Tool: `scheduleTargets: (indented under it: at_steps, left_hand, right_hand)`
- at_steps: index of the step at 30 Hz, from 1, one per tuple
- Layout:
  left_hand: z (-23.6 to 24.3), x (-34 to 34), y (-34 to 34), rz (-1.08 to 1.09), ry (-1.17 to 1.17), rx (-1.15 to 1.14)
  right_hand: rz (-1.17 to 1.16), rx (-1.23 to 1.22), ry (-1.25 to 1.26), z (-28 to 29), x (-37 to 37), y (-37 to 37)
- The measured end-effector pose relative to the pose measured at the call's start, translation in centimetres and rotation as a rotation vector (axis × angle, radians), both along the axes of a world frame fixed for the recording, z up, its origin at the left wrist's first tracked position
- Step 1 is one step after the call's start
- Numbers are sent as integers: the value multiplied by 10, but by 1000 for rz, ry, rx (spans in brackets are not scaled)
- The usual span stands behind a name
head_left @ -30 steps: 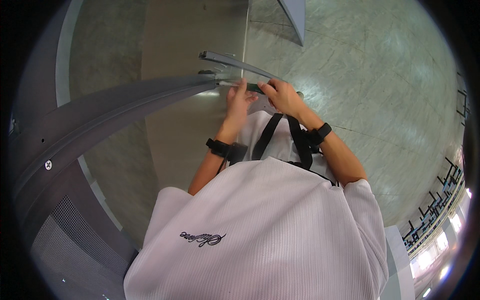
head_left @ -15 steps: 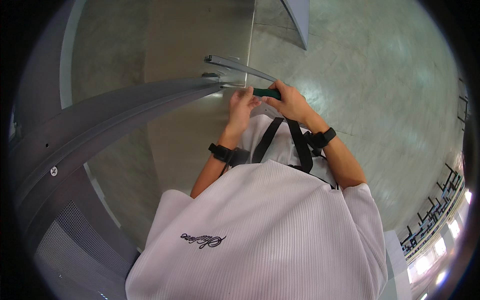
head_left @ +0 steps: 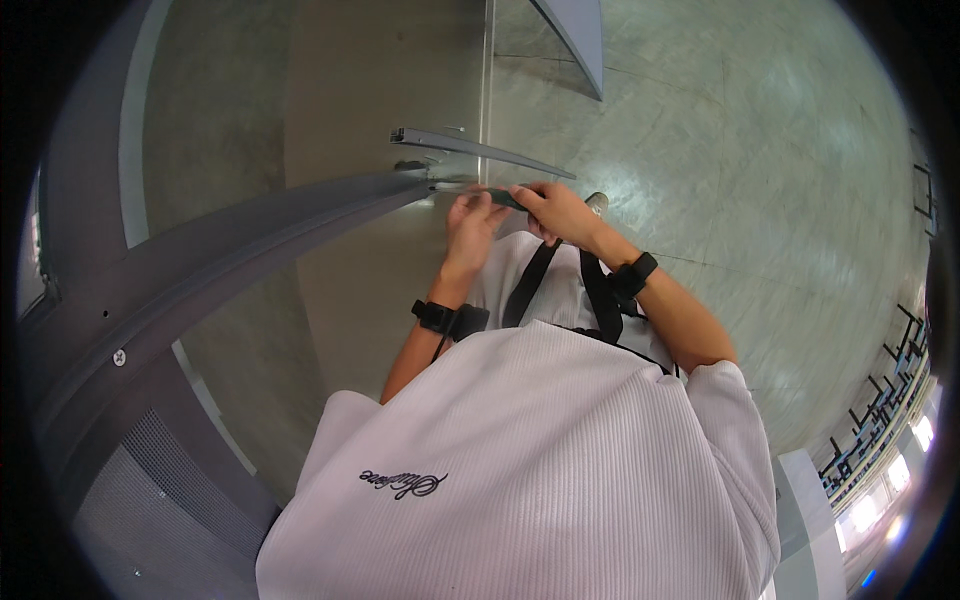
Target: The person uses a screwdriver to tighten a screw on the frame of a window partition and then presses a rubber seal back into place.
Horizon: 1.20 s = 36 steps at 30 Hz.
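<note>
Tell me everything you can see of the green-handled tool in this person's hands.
The green-handled tool has a dark green handle, partly hidden by the hands. A thin, pale shaft, metal by its look, seems to run from it toward the end of the long grey beam; whether its tip touches is too small to tell. The tool lies roughly crosswise, pointing to the person's left. The right hand grips the handle; the left hand is at its front end, its hold unclear.

Text in my view: one short line of dark cursive lettering (head_left: pixel 403 484) on my pale ribbed shirt (head_left: pixel 560 450), left side of the chest. Looks like a single word, slanted, upside down from my head cam.
</note>
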State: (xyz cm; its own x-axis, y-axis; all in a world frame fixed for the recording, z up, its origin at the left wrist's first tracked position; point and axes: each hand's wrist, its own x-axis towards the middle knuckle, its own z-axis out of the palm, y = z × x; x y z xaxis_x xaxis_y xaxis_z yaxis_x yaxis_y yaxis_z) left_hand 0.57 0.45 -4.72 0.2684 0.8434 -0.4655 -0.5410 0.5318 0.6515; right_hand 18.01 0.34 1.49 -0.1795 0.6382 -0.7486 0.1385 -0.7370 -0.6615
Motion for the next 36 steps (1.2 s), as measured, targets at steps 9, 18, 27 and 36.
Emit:
scheduleTargets:
  at_steps: [9,18,27,36]
  left_hand:
    - [1,-9,-1,-27,-100,-59]
    - [-2,-15,-7,-89,-34,-59]
    - [1,-10,-4,-138,92,-44]
    - [8,-7,-14,-282,202,12]
  right_hand:
    - [280,453,-488,-5,-16,6]
    - [-129,-545,521,-26,-8,4]
    - [31,-189,126,-19,-3,5]
    - [587,376,-321,-23,11,-10]
